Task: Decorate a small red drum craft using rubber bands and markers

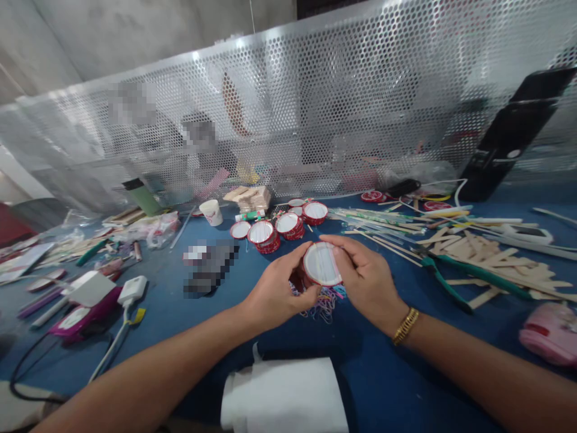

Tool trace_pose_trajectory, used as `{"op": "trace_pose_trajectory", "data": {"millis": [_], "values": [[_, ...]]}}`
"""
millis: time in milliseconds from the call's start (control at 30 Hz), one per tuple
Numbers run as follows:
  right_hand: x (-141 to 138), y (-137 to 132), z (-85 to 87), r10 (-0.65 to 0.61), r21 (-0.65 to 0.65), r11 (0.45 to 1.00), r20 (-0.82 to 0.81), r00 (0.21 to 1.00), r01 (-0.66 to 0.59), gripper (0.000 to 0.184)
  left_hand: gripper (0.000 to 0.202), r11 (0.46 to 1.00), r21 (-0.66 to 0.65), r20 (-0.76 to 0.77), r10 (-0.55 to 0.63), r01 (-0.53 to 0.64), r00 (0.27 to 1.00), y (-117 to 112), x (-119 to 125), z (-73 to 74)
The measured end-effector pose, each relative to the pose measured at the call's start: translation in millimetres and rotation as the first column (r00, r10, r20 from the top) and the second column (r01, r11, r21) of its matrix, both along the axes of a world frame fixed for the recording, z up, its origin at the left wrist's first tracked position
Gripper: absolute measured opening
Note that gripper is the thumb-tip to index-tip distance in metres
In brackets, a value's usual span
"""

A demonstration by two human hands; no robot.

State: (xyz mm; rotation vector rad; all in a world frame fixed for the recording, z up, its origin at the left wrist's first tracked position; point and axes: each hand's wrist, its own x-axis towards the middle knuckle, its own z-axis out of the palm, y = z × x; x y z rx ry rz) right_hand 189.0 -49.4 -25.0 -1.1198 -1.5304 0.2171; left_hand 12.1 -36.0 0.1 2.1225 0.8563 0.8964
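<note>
Both hands hold one small red cup with a white round face [321,263] above the blue table [180,313]. My left hand [278,291] pinches its left rim with thumb and fingers. My right hand [360,273], with a gold bracelet at the wrist, wraps round its right side. Thin bands seem to run across the cup's white face. A heap of coloured rubber bands [321,304] lies on the table right under the hands. Several similar red cups [279,228] stand in a cluster just beyond.
Wooden craft sticks [491,258] and green-handled pliers [455,273] lie to the right, a pink object [550,334] at the right edge. A white charger [132,290], cables and a pink box [81,313] lie left. A perforated metal screen [342,102] backs the table. A white folded thing [283,397] lies near me.
</note>
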Motion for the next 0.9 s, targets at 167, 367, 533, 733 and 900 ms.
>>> {"op": "trace_pose_trajectory", "data": {"millis": [167, 367, 533, 733, 900], "values": [[0.0, -0.2, 0.5, 0.002, -0.005, 1.000, 0.005, 1.000, -0.002, 0.030, 0.065, 1.000, 0.024, -0.018, 0.001, 0.000, 1.000, 2.2, -0.6, -5.1], [0.6, 0.5, 0.0, -0.007, 0.001, 1.000, 0.021, 1.000, 0.007, 0.030, 0.068, 1.000, 0.031, -0.036, 0.003, -0.002, 0.999, 2.8, -3.2, -5.1], [0.1, 0.2, -1.9, 0.039, -0.005, 0.999, 0.090, 0.995, -0.039, 0.031, 0.057, 0.998, -0.061, 0.045, 0.036, -0.033, 0.998, 4.8, -4.4, -3.6], [-1.0, -0.8, -5.2, 0.124, -0.074, 0.991, 0.171, 0.978, -0.112, 0.039, 0.035, 0.986, -0.087, 0.085, 0.147, -0.140, 0.985, 14.4, -5.1, -5.1], [-0.7, -2.7, -1.9, 0.071, -0.105, 0.993, 0.166, 0.983, -0.054, 0.029, 0.035, 0.980, -0.121, 0.126, 0.175, -0.160, 0.977, 16.7, -7.1, -4.0]]}}
